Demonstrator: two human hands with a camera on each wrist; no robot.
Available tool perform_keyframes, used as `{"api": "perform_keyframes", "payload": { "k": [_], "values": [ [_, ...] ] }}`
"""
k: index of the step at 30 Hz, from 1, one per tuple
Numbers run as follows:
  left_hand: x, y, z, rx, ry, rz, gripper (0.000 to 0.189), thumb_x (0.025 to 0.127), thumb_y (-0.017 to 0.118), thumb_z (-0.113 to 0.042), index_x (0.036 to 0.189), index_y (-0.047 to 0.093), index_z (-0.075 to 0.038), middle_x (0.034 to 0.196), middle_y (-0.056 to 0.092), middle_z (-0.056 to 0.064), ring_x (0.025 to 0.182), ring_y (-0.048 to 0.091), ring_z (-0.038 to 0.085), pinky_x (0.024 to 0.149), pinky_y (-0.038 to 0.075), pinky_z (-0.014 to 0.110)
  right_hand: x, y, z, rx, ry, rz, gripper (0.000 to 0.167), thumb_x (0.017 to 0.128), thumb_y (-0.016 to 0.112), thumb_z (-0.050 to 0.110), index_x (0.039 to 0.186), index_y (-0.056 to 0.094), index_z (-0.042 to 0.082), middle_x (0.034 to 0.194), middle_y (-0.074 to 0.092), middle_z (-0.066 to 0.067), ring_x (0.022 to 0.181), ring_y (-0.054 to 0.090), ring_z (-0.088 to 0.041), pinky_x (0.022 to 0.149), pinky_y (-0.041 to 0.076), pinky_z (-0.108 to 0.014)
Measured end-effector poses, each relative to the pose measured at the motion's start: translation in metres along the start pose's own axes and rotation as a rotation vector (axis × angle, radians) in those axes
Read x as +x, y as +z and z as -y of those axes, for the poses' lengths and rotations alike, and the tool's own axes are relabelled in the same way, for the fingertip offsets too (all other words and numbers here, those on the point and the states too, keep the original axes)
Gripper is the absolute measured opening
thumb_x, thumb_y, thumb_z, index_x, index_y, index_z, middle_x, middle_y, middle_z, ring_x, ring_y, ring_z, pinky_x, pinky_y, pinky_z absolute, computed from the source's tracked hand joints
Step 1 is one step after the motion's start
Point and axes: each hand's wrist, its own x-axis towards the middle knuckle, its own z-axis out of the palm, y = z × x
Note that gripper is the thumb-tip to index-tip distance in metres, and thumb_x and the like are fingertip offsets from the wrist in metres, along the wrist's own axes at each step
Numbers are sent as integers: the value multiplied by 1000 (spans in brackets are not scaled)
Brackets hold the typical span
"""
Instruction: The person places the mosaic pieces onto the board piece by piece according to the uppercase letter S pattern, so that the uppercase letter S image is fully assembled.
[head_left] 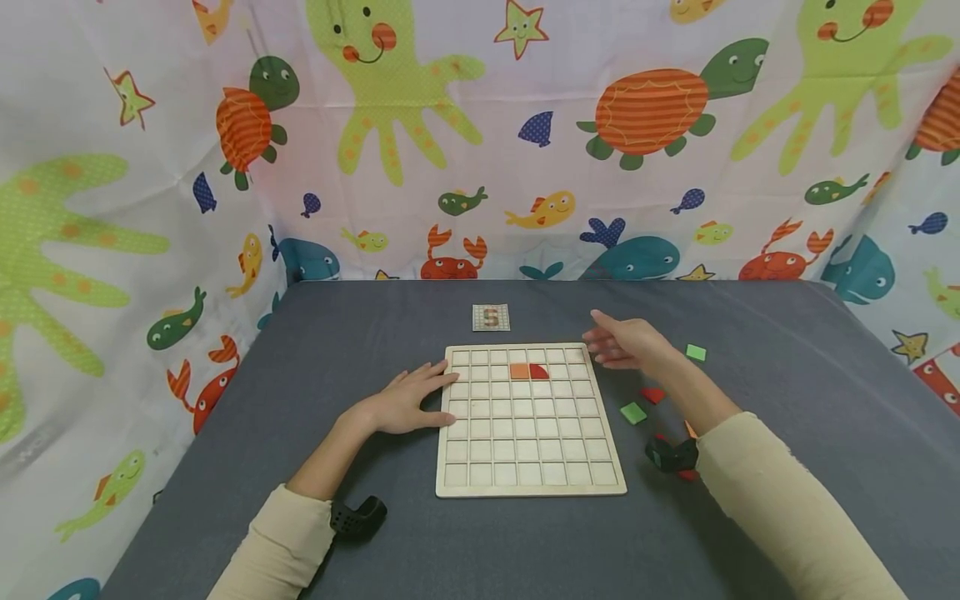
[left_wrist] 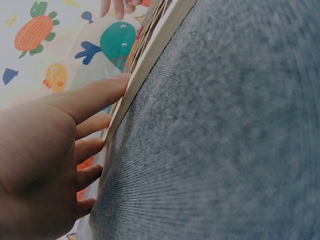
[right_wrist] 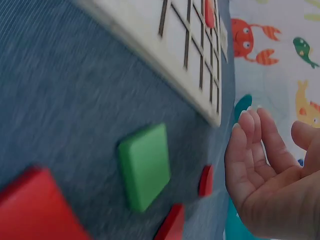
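A pale wooden grid board (head_left: pixel 533 477) lies flat on the table. In its second row from the far side sit an orange square tile (head_left: pixel 519 372) and, touching it on the right, a red rounded tile (head_left: pixel 537 372). My left hand (head_left: pixel 408 398) rests along the board's left edge; the left wrist view shows thumb and fingertips against that edge with the fingers extended. Just off the far right corner of the board hovers my right hand (head_left: pixel 628 342). Its fingers are loosely bent, and in the right wrist view the palm (right_wrist: pixel 280 185) holds nothing.
Right of the board lie loose pieces: a green tile (head_left: pixel 633 413), another green tile (head_left: pixel 696 352), a red piece (head_left: pixel 652 394) and an orange piece (head_left: pixel 690 430) partly hidden by the right arm. Behind the board is a small pattern card (head_left: pixel 491 317). A printed curtain (head_left: pixel 465 75) hangs behind.
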Motion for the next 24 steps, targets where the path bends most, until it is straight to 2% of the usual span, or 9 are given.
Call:
{"api": "perform_keyframes", "payload": {
  "k": [5,15,24],
  "values": [
    [-1,0,0,-6,-1,-1,73,92,61,-43,150,31,-10,157,16,13,143,10,33,109,6,59,-3,-12,-10,18,2,20,69,99,42,50,128,52,-11,88,66,-2,77,64,-11,80,52,-30],
    [0,1,3,-2,-9,-4,73,92,61,-45,150,32,-11,157,17,12,143,11,33,109,7,59,-9,-33,-28,-79,3,57,69,99,41,51,129,52,-10,102,66,-8,91,64,-16,84,51,-32],
    [1,2,4,-6,-16,0,74,91,60,-47,150,32,-12,157,16,12,143,10,32,109,7,59,-19,-46,-42,-201,-53,134,72,99,42,51,134,47,-11,123,58,-23,107,60,-26,89,49,-34]
  ]
}}
